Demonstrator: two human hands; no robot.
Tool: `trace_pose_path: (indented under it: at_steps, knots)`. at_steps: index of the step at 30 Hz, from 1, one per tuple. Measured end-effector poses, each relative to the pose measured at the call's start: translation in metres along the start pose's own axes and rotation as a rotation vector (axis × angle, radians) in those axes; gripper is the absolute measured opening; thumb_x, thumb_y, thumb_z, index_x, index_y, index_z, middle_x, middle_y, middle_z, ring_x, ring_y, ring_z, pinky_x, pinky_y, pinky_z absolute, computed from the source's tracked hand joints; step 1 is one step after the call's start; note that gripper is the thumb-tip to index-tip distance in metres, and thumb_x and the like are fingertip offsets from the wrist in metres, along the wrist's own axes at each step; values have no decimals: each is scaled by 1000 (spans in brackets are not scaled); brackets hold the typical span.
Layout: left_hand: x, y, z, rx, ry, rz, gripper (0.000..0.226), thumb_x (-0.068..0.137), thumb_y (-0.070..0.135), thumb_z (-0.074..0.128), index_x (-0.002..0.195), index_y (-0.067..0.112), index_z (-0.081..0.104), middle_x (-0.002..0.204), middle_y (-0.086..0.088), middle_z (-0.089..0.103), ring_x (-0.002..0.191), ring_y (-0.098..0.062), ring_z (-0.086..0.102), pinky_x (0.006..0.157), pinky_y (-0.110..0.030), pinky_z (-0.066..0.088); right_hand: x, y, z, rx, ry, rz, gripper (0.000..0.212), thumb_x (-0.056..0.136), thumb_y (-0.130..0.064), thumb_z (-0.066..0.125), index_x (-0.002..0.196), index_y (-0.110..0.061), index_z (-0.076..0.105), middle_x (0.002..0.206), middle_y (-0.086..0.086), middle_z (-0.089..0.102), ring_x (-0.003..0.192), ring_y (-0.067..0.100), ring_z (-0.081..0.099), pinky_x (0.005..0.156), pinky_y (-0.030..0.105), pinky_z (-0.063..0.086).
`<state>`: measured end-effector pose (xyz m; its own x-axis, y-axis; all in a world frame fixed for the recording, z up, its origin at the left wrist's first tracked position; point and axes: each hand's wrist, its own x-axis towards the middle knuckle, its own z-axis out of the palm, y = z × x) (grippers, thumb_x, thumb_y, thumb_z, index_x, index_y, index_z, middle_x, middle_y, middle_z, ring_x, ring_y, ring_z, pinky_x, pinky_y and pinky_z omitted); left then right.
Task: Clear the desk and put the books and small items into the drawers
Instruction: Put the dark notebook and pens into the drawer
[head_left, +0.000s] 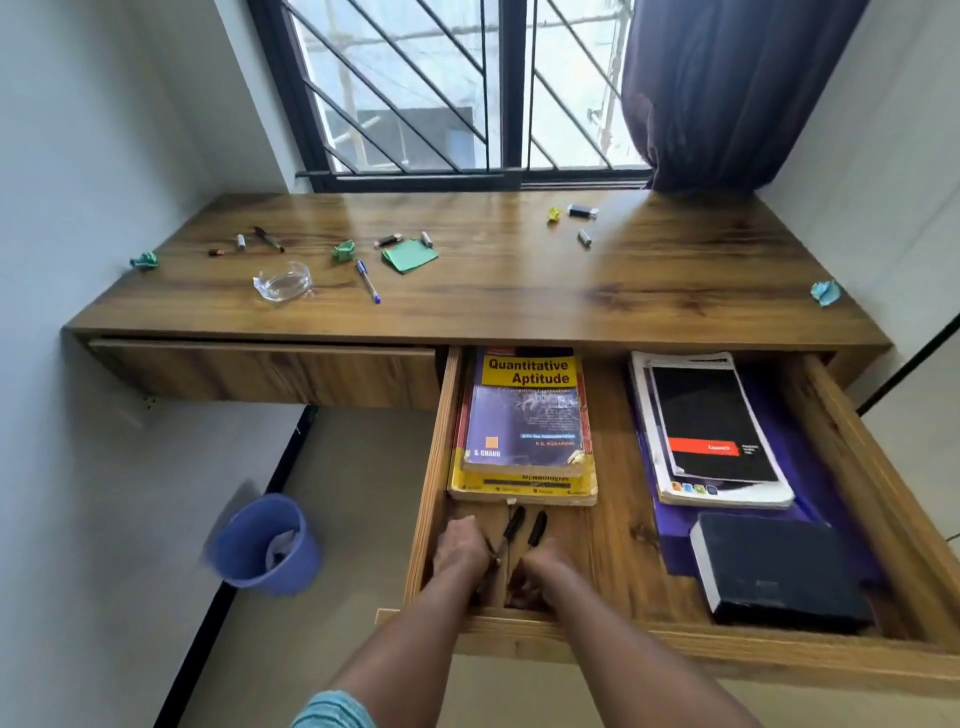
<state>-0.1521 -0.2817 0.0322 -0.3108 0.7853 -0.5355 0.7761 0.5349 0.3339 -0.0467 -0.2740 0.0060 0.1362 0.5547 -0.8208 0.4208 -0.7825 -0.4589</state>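
The right drawer (878, 467) of the wooden desk (519, 291) is pulled out. Inside lie a stack with a yellow and blue "Quantitative Aptitude" book (524, 415), a stack topped by a black and white book (711, 431), and a dark thick book (779, 569). My left hand (460, 545) and my right hand (540, 574) reach into the drawer's front left corner. The left hand holds a black pen (511, 530). A second black pen (537, 527) pokes out above the right hand; whether that hand grips it I cannot tell. On the desktop lie a blue pen (368, 280), green sticky notes (410, 254), a glass dish (283, 282) and crumpled papers.
The left drawer (265, 371) is closed. A blue bin (265, 545) with paper stands on the floor at the left. Small batteries, a dark marker (268, 239) and a flash drive (582, 211) are scattered on the desk. A purple curtain (727, 88) hangs at the back right.
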Motion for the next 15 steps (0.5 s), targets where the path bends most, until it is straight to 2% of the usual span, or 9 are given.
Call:
trace_pose_path:
  at_steps: [4, 6, 10, 15]
  knots:
    - [2, 5, 1, 135, 46, 26, 25, 96, 11, 44, 112, 9, 64, 113, -10, 65, 105, -26, 62, 82, -33, 52, 3, -6, 11, 61, 29, -25, 17, 93, -17, 50, 82, -8, 59, 83, 13, 68, 67, 24, 70, 50, 28, 57]
    - [0, 7, 0, 180, 50, 45, 24, 96, 10, 45, 112, 9, 63, 114, -10, 64, 105, -26, 63, 82, -33, 52, 4, -6, 15, 68, 76, -27, 22, 94, -20, 47, 77, -11, 56, 83, 10, 68, 69, 22, 69, 48, 27, 55]
    - [-4, 7, -1, 245, 59, 50, 21, 96, 11, 48, 112, 8, 62, 113, -9, 65, 105, -24, 64, 84, -31, 52, 8, -2, 24, 89, 165, -16, 28, 97, -21, 42, 70, -13, 49, 84, 10, 65, 77, 23, 68, 69, 34, 60]
    - [-6, 6, -2, 240, 55, 35, 23, 96, 11, 48, 114, 9, 62, 115, -10, 64, 106, -26, 63, 86, -33, 53, 7, 1, 21, -12, 167, -45, 19, 93, -16, 49, 76, -10, 57, 85, 10, 69, 75, 23, 70, 67, 34, 61]
